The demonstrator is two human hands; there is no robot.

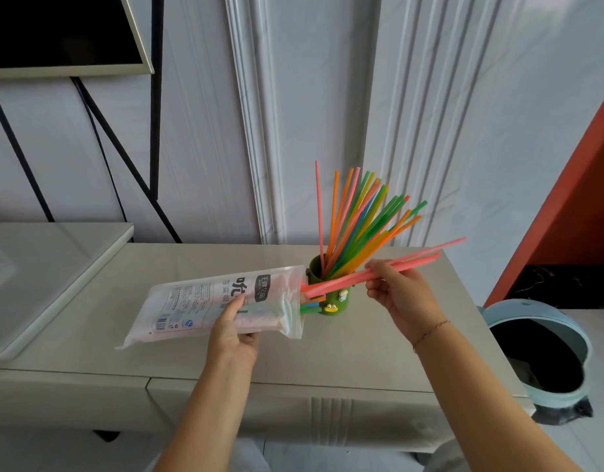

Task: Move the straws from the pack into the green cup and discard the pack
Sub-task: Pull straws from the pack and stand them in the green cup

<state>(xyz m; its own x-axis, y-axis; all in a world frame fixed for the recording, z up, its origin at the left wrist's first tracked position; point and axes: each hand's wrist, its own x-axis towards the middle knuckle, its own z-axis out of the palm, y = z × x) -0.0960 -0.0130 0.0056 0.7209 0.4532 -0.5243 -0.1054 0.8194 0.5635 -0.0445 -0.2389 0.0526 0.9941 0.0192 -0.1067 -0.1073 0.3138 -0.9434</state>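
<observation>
A clear plastic straw pack (205,301) with printed labels is held level above the cabinet top by my left hand (233,330), its open mouth pointing right. Straw ends in pink, orange, blue and green poke out of that mouth. My right hand (396,294) pinches a few pink straws (416,262), which stretch from the pack's mouth up to the right, passing in front of the green cup. The green cup (331,303), decorated with small figures, stands just behind the pack's mouth and holds several colourful straws (358,226) fanned upward.
The beige cabinet top (379,342) carries a raised white slab (55,267) on its left. A light blue bin (546,352) with a dark liner stands on the floor at the right. Behind are a white panelled wall, black stand legs and a screen (62,32).
</observation>
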